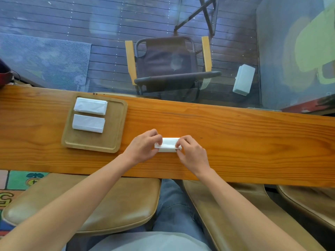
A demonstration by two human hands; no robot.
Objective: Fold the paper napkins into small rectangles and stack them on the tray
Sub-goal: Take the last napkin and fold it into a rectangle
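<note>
on the wooden tray [116, 142] at left lie two folded napkins [90, 106], side by side. right of it, on the counter [235, 134], the left hand [143, 147] and right hand [192, 154] pinch the ends of a small folded napkin [168, 144].

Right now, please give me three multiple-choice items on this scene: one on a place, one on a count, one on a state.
1. Where does the tray lie?
A. left of the hands
B. right of the hands
C. on the chair

2. How many napkins lie on the tray?
A. none
B. two
C. five

3. What holds the third napkin?
A. nothing
B. one hand
C. both hands

Key:
1 A, the tray sits on the table left of both hands.
2 B, a far napkin and a near napkin lie side by side.
3 C, the left hand and right hand pinch its ends.
</note>
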